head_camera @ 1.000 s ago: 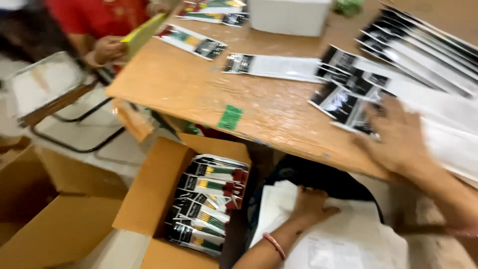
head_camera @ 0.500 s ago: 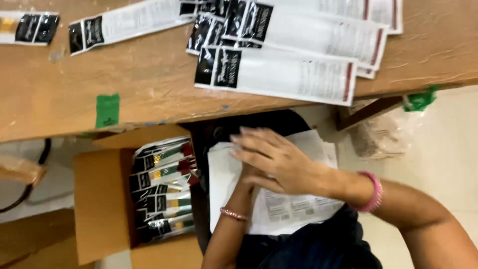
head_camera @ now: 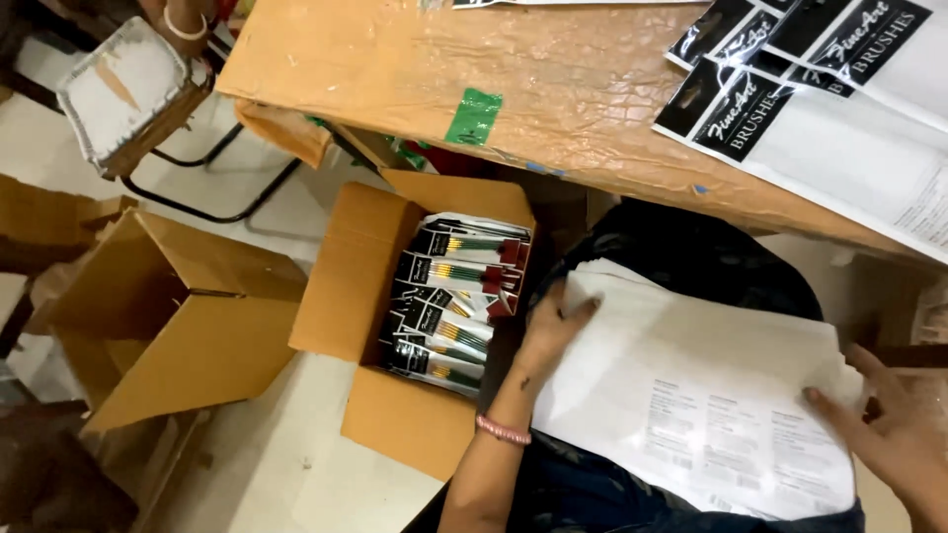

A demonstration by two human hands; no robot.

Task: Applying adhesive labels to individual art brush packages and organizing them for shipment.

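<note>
Brown paper, glossy under clear tape, covers the surface [head_camera: 553, 89] across the top of the view, with a green tape strip [head_camera: 473, 116] near its front edge. At its right end lie flat white packets with black header labels [head_camera: 790, 118], overlapping one another. Below the surface's left end, an empty cardboard box [head_camera: 168, 326] stands open on the floor. Just right of it, a second open cardboard box [head_camera: 395, 296] holds brush packs [head_camera: 456, 301], stacked flat, each with a black label end and red and green handles showing. On the person's lap rests a stack of white sleeves [head_camera: 691, 395], printed with small grey text blocks. The left hand [head_camera: 553, 331], arm reaching up from the bottom with a pink bangle at the wrist, lies open and flat on the stack's left edge. The right hand [head_camera: 889, 434] comes in from the lower right, fingers spread, fingertips touching the stack's right edge.
</note>
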